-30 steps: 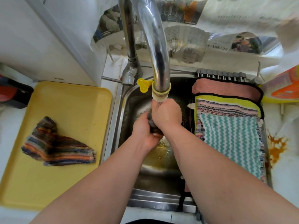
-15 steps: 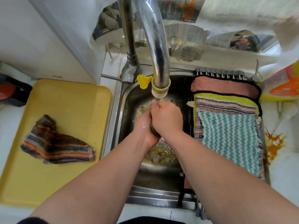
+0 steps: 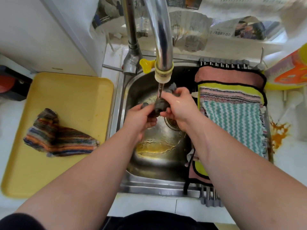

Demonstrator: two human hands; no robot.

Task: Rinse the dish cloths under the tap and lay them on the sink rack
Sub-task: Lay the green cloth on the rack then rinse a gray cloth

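While the curved chrome tap [image 3: 163, 47] runs, my left hand [image 3: 141, 118] and right hand [image 3: 179, 107] grip the bunched dark grey dish cloth [image 3: 159, 106] with curled fingers, under the stream above the steel sink [image 3: 149, 181]. Rinse step. Next I'd wring it, then spread it on the grey slatted sink rack [image 3: 222, 61].

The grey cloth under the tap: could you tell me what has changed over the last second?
The left hand and the right hand, clenched together before, have drawn apart, and the grey cloth now shows between them; both still grip it under the running tap. The striped cloth on the tray and the cloths on the rack stayed put.
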